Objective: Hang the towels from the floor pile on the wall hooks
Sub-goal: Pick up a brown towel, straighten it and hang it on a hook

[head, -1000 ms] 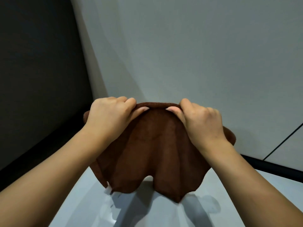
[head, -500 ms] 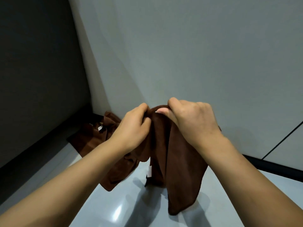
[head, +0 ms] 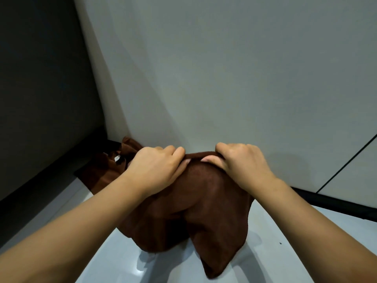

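Towel (head: 204, 203) in hand is brown, held up over the floor (head: 306, 242) before the wall (head: 224, 78), top hem pinched by my left hand (head: 157, 168) and right hand (head: 242, 162), each grip clenched on the cloth. I judge it soft, light and limp; the hem is the place to hold. Behind lies the pile (head: 106, 170), its white tag (head: 116, 158) unreadable.

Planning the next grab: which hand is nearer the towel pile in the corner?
Left. The left hand grips the held towel just in front of the pile; the right hand grips farther right.
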